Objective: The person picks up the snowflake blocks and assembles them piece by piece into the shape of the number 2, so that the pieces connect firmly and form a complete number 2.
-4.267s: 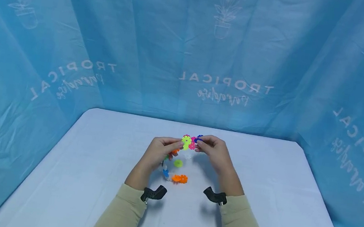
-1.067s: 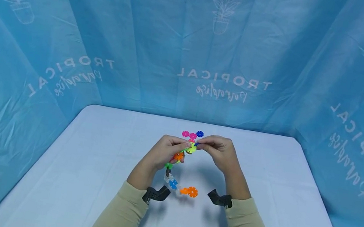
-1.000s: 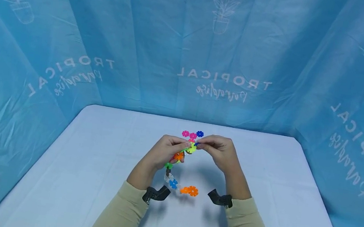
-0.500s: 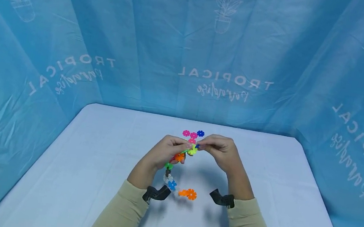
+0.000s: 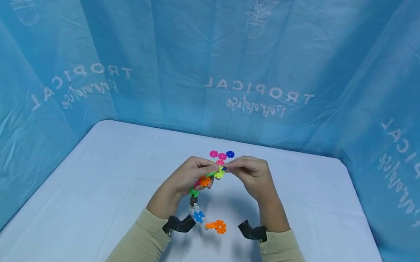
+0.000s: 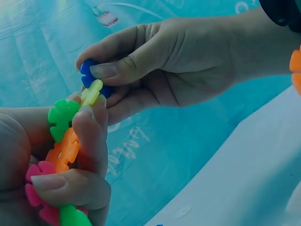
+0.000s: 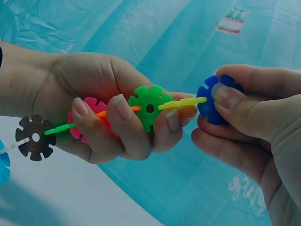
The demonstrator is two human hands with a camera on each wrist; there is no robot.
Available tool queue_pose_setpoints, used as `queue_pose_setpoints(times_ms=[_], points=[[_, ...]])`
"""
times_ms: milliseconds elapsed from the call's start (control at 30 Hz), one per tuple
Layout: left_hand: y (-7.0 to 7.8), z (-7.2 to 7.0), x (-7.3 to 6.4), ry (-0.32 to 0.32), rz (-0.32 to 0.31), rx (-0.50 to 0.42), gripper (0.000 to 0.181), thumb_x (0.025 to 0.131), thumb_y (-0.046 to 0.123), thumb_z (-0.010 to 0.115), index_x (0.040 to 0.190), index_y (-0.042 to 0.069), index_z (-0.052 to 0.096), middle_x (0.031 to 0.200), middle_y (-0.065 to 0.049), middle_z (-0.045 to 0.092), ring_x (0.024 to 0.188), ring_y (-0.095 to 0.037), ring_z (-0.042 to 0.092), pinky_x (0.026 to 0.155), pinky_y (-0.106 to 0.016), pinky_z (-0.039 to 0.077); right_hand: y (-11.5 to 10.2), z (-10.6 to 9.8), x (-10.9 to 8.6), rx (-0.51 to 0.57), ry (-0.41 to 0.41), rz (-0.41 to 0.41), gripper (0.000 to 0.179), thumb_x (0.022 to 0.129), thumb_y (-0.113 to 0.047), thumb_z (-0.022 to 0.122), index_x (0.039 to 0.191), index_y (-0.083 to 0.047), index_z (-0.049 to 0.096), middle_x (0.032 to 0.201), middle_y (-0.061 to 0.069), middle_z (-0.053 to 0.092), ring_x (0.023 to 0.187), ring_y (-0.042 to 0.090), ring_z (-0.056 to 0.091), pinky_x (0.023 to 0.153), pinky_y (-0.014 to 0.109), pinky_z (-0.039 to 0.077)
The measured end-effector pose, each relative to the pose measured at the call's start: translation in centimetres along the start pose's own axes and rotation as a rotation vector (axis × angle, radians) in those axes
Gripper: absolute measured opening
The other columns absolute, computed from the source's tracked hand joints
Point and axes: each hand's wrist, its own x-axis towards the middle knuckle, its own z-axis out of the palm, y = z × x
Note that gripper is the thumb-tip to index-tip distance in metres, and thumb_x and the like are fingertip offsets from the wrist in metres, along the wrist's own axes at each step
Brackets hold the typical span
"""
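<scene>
My left hand (image 5: 184, 176) grips a chain of notched, flower-shaped plastic linking discs, its fingers curled round the pink, orange (image 6: 66, 148) and green (image 7: 150, 94) ones. At the chain's upper end a yellow disc (image 7: 181, 103) sticks out past the left fingertips. My right hand (image 5: 253, 178) pinches a dark blue disc (image 7: 214, 114) between thumb and fingers, its notched edge right at the yellow disc's tip. Below the left hand the chain continues through a green, a dark brown (image 7: 35, 149), a white and a light blue disc (image 5: 198, 216), to orange discs (image 5: 220, 226) at its lower end.
Beyond the hands, pink discs (image 5: 213, 154) and another dark blue disc (image 5: 230, 154) lie on the white-covered table (image 5: 297, 195). A white disc (image 6: 183, 211) on the cloth shows in the left wrist view. Blue printed curtains (image 5: 172, 55) stand around the back and sides.
Since the oldest frame the chain's orange end has shifted toward the person, and the lime disc then lying beside the chain no longer shows there. Over the last second the hands barely move.
</scene>
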Motion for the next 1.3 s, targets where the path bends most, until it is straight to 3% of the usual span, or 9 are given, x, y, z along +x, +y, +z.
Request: queue_pose_setpoints(times_ms=[167,433,600,933,1300], points=[[-0.05,-0.06,-0.09,0.004,0.0,-0.03,0.029,0.108,0.022,0.065,0.113,-0.003,0.078,0.072,-0.015,0.064,0.043,-0.017,0.045,0.046,-0.019,0.043,-0.36,0.28,0.16,-0.01,0.008,0.01,0.031,0.087,0.023,0.072,0.103,-0.002,0.082,0.097,0.007,0.078,0.087,0.025,0.074,0.082,0.034,0.061],[-0.1,0.42,0.23,-0.028,-0.031,-0.093,0.036,0.107,0.028,0.066,0.118,-0.005,0.075,0.074,-0.012,0.065,0.045,-0.013,0.049,0.048,-0.017,0.045,0.19,-0.1,-0.23,0.029,0.039,0.136,0.026,0.089,0.025,0.068,0.107,0.009,0.077,0.099,0.015,0.076,0.087,0.027,0.074,0.082,0.033,0.061],[-0.26,0.36,0.33,-0.008,-0.07,-0.111,0.034,0.106,0.03,0.068,0.114,-0.002,0.076,0.077,-0.014,0.067,0.046,-0.013,0.051,0.049,-0.017,0.046,0.2,-0.47,-0.45,0.048,0.064,0.178,0.025,0.094,0.021,0.065,0.113,0.01,0.075,0.105,0.018,0.076,0.091,0.028,0.076,0.087,0.035,0.06],[-0.31,0.09,0.38,-0.019,-0.066,-0.115,0.04,0.104,0.033,0.07,0.117,-0.005,0.074,0.076,-0.013,0.066,0.045,-0.013,0.05,0.048,-0.017,0.045,0.24,-0.45,-0.47,0.08,0.067,0.18,0.018,0.098,0.009,0.069,0.114,0.007,0.076,0.104,0.01,0.077,0.088,0.03,0.076,0.085,0.04,0.061],[-0.15,0.12,0.17,-0.025,-0.032,-0.083,0.039,0.106,0.027,0.067,0.121,-0.009,0.072,0.082,-0.014,0.07,0.045,-0.014,0.05,0.046,-0.018,0.042,0.17,-0.17,-0.42,0.039,0.045,0.154,0.023,0.092,0.018,0.07,0.105,0.002,0.08,0.099,0.012,0.078,0.09,0.026,0.075,0.086,0.036,0.06]])
